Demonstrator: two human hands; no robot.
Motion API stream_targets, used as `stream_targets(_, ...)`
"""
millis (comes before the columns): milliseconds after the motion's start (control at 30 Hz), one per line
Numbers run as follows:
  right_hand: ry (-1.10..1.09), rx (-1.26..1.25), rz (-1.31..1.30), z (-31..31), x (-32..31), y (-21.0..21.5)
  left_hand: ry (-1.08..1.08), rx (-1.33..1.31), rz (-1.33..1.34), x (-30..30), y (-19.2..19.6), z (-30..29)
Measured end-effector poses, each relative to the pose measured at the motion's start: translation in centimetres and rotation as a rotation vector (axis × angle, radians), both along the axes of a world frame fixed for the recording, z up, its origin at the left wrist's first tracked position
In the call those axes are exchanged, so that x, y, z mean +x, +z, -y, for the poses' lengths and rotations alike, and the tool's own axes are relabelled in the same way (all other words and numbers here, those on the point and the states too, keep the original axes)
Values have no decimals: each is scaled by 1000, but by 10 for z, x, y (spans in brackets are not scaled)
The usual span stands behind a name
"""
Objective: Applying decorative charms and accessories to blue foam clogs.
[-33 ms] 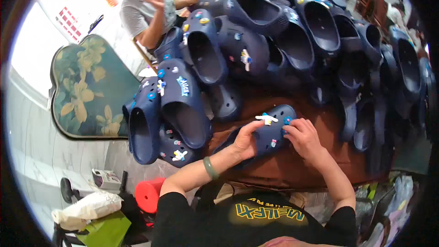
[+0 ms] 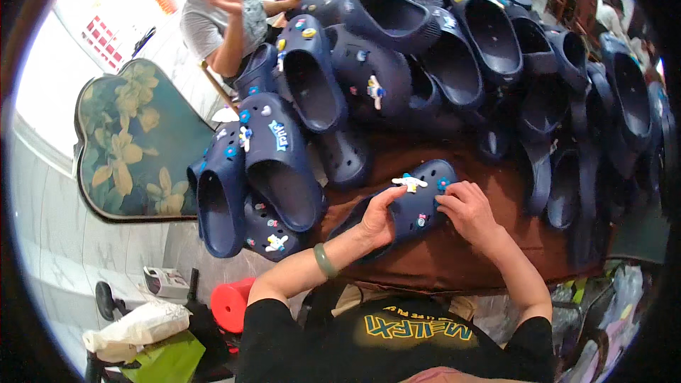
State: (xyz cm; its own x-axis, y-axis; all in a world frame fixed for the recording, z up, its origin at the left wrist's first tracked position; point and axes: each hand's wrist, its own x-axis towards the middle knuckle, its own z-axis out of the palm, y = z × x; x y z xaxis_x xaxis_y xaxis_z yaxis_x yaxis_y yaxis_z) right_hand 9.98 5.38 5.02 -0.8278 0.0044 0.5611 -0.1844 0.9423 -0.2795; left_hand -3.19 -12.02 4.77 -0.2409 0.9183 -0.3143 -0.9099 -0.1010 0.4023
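Note:
A navy clog [image 2: 420, 206] lies on the brown cloth in front of me, its toe pointing far right. My left hand [image 2: 378, 221] is closed on its near left side, thumb on the upper. By that thumb sits a white character charm [image 2: 410, 183]. My right hand [image 2: 468, 213] is pinched against the toe's right side, just below a blue flower charm [image 2: 443, 184]; what its fingertips hold is hidden. Nearer me on the upper is a small pink-and-white charm [image 2: 421, 220].
Many navy clogs with charms are heaped beyond my hands, among them one on its side [image 2: 394, 14]. Left are more decorated clogs [image 2: 282, 159] and a floral chair back [image 2: 138, 149]. Brown cloth [image 2: 496, 255] covers the table. A person [image 2: 230, 18] sits across, hand raised.
The whole view has shifted slightly. Both my hands stay on the clog; a blue bit seen at my right fingertips is now covered.

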Motion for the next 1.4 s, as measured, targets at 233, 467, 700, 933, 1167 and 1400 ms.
stream_targets(233, -101, -98, -79, 3, -1, -27, 54, -126, -69, 13, -12, -7)
stream_targets(467, -367, -263, -187, 34, -5, -43, 122, -95, -55, 12, -34, -4)
stream_targets(700, -92, 17, -101, 0, 6, -5, 83, -75, -68, 14, -21, -4)
stream_targets(933, -7, 365, 255, -15, 3, 1, 32, -74, -60, 13, -16, -5)
stream_targets(1167, 28, 617, 451, -6, -7, 13, 20, -113, -36, 13, -19, -4)
stream_targets(1400, -173, 397, 454, 15, -14, -16, 60, -114, -80, 14, -23, -8)
